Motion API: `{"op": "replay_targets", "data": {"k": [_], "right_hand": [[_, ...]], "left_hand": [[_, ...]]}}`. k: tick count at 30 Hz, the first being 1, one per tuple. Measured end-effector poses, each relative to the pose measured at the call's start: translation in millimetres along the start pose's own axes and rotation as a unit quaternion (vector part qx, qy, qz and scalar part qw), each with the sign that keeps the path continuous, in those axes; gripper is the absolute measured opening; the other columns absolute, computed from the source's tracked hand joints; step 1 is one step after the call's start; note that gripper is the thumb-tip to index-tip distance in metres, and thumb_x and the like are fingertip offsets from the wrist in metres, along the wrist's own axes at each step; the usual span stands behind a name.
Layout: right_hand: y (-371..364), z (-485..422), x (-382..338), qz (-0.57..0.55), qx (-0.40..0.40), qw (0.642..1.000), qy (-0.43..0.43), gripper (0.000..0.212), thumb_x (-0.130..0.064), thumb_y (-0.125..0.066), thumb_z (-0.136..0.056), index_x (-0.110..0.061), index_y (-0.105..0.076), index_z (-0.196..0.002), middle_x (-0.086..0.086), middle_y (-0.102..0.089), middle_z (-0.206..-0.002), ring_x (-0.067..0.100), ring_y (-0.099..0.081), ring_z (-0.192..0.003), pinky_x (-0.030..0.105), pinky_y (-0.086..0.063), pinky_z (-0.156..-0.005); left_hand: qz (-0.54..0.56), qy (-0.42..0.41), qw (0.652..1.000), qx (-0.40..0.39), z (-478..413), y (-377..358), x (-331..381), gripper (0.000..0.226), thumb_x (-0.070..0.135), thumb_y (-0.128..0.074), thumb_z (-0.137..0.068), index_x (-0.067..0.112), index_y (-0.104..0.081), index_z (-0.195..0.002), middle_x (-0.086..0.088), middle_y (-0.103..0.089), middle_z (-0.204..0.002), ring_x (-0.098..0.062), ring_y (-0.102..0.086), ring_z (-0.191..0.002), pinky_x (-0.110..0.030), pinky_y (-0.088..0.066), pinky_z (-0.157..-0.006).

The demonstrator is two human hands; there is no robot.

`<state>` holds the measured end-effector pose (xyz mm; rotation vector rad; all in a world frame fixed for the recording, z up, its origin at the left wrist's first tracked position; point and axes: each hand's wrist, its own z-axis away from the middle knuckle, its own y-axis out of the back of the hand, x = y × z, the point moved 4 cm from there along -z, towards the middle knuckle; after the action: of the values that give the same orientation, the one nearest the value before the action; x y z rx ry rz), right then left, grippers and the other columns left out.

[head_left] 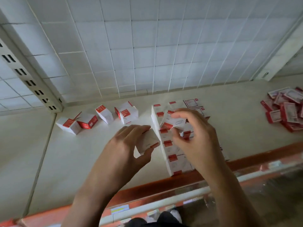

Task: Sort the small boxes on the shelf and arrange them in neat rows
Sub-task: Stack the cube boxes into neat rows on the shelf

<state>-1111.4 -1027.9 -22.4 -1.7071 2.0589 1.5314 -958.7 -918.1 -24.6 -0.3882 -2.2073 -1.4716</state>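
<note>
My left hand (124,145) grips a small white-and-red cardboard box (147,141) beside the stacked row (172,158) on the cream shelf (82,153); right hand (195,138) fingers pinch the top box (170,124). A clumsy nudge could topple the row

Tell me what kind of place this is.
Probably a shop: a retail shelf with a slotted upright, a wire-grid back panel, a label rail along its edge, and many identical small boxes.

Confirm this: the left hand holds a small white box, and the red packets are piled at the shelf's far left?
No: the head view shows the red packets piled at the far right of the shelf. The left hand does hold a small white box.
</note>
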Motion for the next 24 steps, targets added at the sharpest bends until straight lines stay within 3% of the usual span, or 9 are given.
{"op": "replay_targets", "data": {"k": [3, 7, 10, 13, 16, 21, 24], "right_hand": [[17.8, -0.1, 23.2, -0.004, -0.006, 1.0, 0.009, 0.034, -0.017, -0.07, -0.083, -0.012, -0.062, -0.115, -0.008, -0.061, -0.12, 0.001, -0.054, -0.116, 0.011, -0.045, -0.098], [31.8, -3.4, 47.8, -0.015, -0.019, 0.999, 0.025, 0.036, -0.011, -0.07, -0.082, -0.011, -0.062, -0.117, -0.001, -0.064, -0.121, 0.009, -0.057, -0.118, 0.019, -0.046, -0.102], [36.6, -6.5, 60.9, -0.043, -0.039, 0.998, 0.039, 0.037, -0.011, -0.07, -0.082, -0.01, -0.063, -0.118, -0.001, -0.064, -0.12, 0.011, -0.058, -0.119, 0.027, -0.049, -0.101], [37.5, -9.1, 71.1, -0.067, -0.062, 0.994, 0.056, 0.037, -0.01, -0.07, -0.081, -0.011, -0.063, -0.118, -0.002, -0.064, -0.12, 0.011, -0.058, -0.119, 0.029, -0.049, -0.101], [38.2, -9.4, 75.0, -0.084, -0.076, 0.99, 0.079, 0.039, -0.003, -0.073, -0.079, -0.01, -0.064, -0.116, -0.002, -0.064, -0.118, 0.012, -0.059, -0.118, 0.03, -0.047, -0.102], [41.1, -8.9, 72.3, -0.106, -0.094, 0.985, 0.1, 0.039, 0.001, -0.074, -0.078, -0.009, -0.064, -0.114, -0.002, -0.065, -0.116, 0.013, -0.06, -0.115, 0.024, -0.045, -0.102], [43.7, -6.4, 66.9, -0.115, -0.108, 0.981, 0.112, 0.039, -0.003, -0.073, -0.079, -0.01, -0.064, -0.116, -0.002, -0.064, -0.118, 0.01, -0.058, -0.116, 0.022, -0.044, -0.102]], "left_hand": [[-0.004, -0.001, 1.0, -0.029, -10.3, -21.1, 22.2, 0.047, 0.047, -0.06, -0.081, 0.02, -0.061, -0.12, 0.006, -0.066, -0.11, -0.008, -0.059, -0.094, -0.013, -0.045, -0.077], [-0.009, 0.01, 0.999, -0.044, -17.4, -42.6, 37.8, 0.047, 0.046, -0.064, -0.082, 0.022, -0.059, -0.122, 0.008, -0.065, -0.114, -0.006, -0.057, -0.099, -0.008, -0.04, -0.081], [-0.008, 0.029, 0.999, -0.045, -17.6, -52.8, 47.7, 0.05, 0.054, -0.055, -0.083, 0.025, -0.058, -0.123, 0.009, -0.064, -0.115, -0.004, -0.055, -0.101, -0.001, -0.035, -0.081], [-0.016, 0.056, 0.997, -0.044, -13.8, -62.9, 54.0, 0.048, 0.045, -0.07, -0.081, 0.028, -0.057, -0.124, 0.01, -0.064, -0.115, -0.004, -0.056, -0.101, 0.001, -0.035, -0.079], [-0.017, 0.083, 0.996, -0.026, -7.9, -69.0, 55.8, 0.05, 0.035, -0.077, -0.079, 0.028, -0.057, -0.124, 0.01, -0.065, -0.114, -0.003, -0.058, -0.101, -0.002, -0.037, -0.082], [-0.016, 0.113, 0.993, 0.027, -1.6, -66.6, 63.3, 0.05, 0.05, -0.07, -0.08, 0.025, -0.06, -0.123, 0.01, -0.064, -0.115, -0.004, -0.058, -0.099, -0.015, -0.048, -0.081], [-0.022, 0.107, 0.992, 0.067, -3.3, -57.4, 69.0, 0.057, 0.054, -0.064, -0.078, 0.024, -0.058, -0.127, 0.011, -0.06, -0.123, 0.004, -0.05, -0.099, -0.005, -0.04, -0.083]]}}
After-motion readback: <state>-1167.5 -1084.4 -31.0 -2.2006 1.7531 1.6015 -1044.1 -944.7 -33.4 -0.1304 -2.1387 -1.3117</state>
